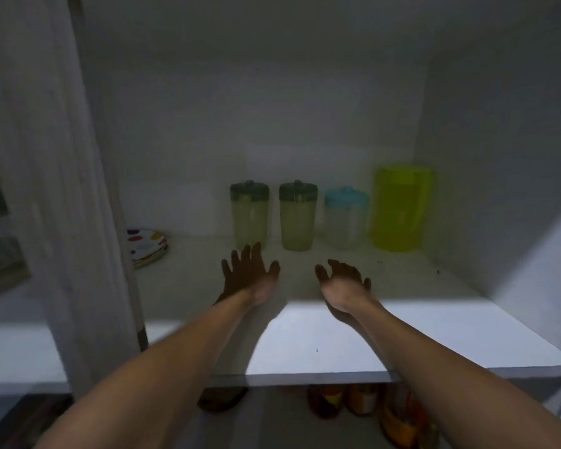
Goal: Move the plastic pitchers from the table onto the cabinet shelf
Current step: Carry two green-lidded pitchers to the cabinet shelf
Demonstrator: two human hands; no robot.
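1. Four plastic pitchers are seen standing upright in a row near the back of the white cabinet shelf [402, 325].
2. From left to right, the row is made up of a clear pitcher with a dark green lid [249, 215], a second clear pitcher with a dark green lid [298, 217], a shorter clear pitcher with a light blue lid [346, 218] and a large translucent yellow-green pitcher [400, 209].
3. The left hand [248, 273] is held over the shelf with fingers spread wide; nothing is gripped, and its fingertips are seen just in front of the leftmost pitcher.
4. The right hand [344, 280] is held palm up, fingers loosely curled, empty, apart from the pitchers.
5. A stack of white plates with coloured dots [148, 246] is seen at the shelf's left edge.
6. Blurred bottles [360, 400] are seen under the shelf.
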